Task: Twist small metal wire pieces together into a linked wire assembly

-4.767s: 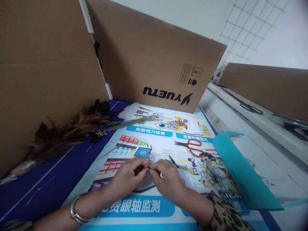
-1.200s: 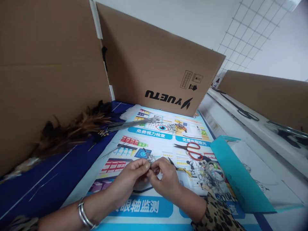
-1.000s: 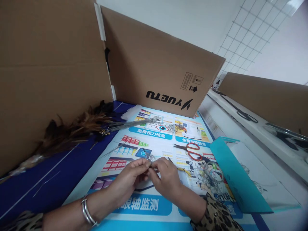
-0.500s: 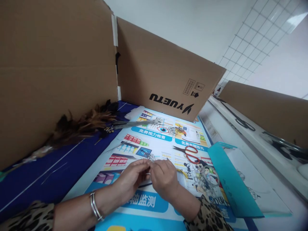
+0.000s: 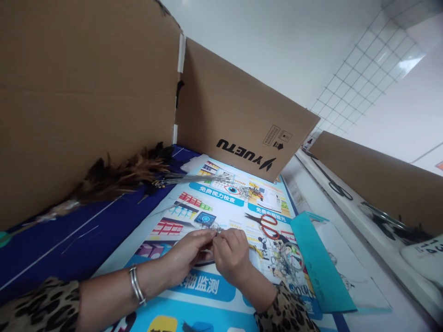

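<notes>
My left hand (image 5: pixel 190 252) and my right hand (image 5: pixel 231 254) meet fingertip to fingertip above the printed sheet (image 5: pixel 197 310). Both are closed in a pinch. A small, pale tangle of what looks like thin wire (image 5: pixel 216 227) shows just beyond the fingertips, its exact form too fine to make out. My fingers hide most of it. Right of my right hand lie a yellow-handled tool (image 5: pixel 256 251), partly covered, and scissors with red-orange handles (image 5: pixel 269 226), blades apart. A heap of fine wire pieces with a wire ring (image 5: pixel 292 257) rests farther right.
Cardboard panels (image 5: pixel 238 106) wall off the far and left sides. Brown feathers (image 5: pixel 128 173) lie along the left panel, beside a bundle of thin metal wires (image 5: pixel 194 178). At right sit a turquoise folder (image 5: pixel 321 263) and a white ledge holding dark scissors (image 5: pixel 339 188).
The camera view has shifted slightly, moving the scissors and folder a little left and down in the picture. My hands keep their pinch together, with only slight finger movement.
</notes>
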`<act>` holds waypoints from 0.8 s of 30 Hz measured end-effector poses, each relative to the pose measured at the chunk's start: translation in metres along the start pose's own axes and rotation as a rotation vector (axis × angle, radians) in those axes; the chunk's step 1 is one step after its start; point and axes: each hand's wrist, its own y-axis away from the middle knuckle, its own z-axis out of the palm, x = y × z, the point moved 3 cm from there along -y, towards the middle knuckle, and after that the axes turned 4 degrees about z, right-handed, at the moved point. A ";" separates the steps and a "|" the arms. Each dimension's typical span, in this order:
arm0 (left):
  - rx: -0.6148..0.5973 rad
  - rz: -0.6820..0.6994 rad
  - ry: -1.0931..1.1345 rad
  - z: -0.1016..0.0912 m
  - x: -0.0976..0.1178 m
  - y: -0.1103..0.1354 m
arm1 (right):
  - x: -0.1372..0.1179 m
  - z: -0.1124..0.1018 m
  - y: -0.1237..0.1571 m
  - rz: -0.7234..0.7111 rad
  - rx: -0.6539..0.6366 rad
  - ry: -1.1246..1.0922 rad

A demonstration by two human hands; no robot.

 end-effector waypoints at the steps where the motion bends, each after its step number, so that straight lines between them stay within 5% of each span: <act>1: 0.004 0.010 0.000 0.000 0.001 0.000 | -0.001 0.000 0.000 0.001 0.003 0.003; 12: 0.079 0.134 -0.068 -0.004 0.006 -0.003 | 0.000 0.002 0.001 0.064 0.019 -0.003; 24: 0.004 0.159 -0.094 -0.009 0.001 -0.015 | 0.008 0.023 0.008 0.713 -0.102 -0.512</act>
